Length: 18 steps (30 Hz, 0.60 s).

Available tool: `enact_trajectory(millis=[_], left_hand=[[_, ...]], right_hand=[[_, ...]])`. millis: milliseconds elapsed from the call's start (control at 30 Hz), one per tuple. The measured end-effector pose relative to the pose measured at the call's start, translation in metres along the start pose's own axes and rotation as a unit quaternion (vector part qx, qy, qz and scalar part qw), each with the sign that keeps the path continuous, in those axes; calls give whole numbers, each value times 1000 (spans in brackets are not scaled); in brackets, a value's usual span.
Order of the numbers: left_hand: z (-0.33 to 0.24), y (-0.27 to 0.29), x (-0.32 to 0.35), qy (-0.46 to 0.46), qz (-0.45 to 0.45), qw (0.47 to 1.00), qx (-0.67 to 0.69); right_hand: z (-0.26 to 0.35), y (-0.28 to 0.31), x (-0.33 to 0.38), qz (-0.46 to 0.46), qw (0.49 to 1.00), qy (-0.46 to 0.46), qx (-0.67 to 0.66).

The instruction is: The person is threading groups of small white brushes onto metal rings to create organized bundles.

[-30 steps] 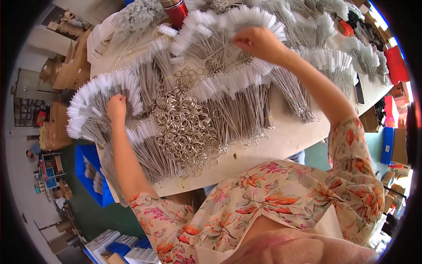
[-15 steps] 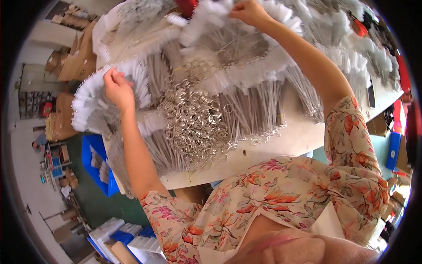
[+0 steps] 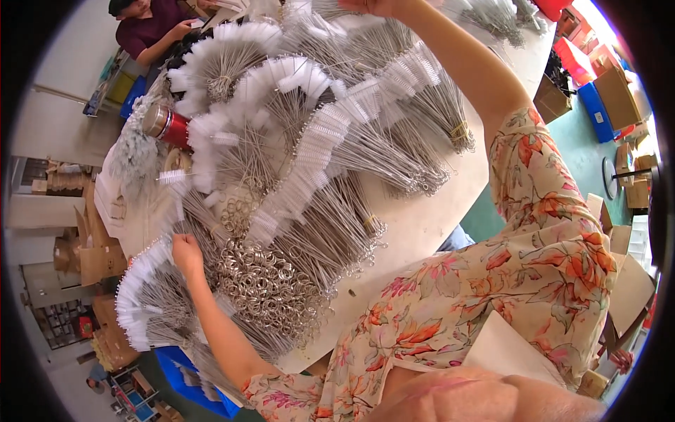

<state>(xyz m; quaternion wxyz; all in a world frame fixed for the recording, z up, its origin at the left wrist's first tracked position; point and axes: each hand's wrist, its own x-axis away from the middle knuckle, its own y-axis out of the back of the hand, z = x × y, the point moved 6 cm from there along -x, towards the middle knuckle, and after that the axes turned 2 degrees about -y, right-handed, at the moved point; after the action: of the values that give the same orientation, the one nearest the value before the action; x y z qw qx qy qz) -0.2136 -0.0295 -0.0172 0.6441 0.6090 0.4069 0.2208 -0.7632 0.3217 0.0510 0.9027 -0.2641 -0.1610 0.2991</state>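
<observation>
Far left, a fan of wire brushes lies on the table, white bristly tips outward, twisted stems pointing in toward a pile of shiny metal rings. Left hand rests curled on the stems; can't tell if it grips any. Right hand is up top, mostly cut off, grip unclear.

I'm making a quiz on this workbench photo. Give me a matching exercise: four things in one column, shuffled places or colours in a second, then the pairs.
Things:
1. left hand
2. right hand
3. metal rings
4. cylindrical container

Descriptions:
A. red with a metallic lid
B. at the picture's top edge, over the far brushes
C. silvery heap at the table's near side
D. on the wire brush bundle beside the rings

Pairs: 1-D, 2-B, 3-C, 4-A
</observation>
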Motion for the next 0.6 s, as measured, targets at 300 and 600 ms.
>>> enact_trajectory(millis=[300, 600], left_hand=[[21, 11, -9, 18, -23, 1000, -8], [63, 25, -4, 80, -114, 938, 319]], right_hand=[[-34, -93, 45, 181, 983, 10, 41], [0, -147, 87, 210, 961, 113, -143]])
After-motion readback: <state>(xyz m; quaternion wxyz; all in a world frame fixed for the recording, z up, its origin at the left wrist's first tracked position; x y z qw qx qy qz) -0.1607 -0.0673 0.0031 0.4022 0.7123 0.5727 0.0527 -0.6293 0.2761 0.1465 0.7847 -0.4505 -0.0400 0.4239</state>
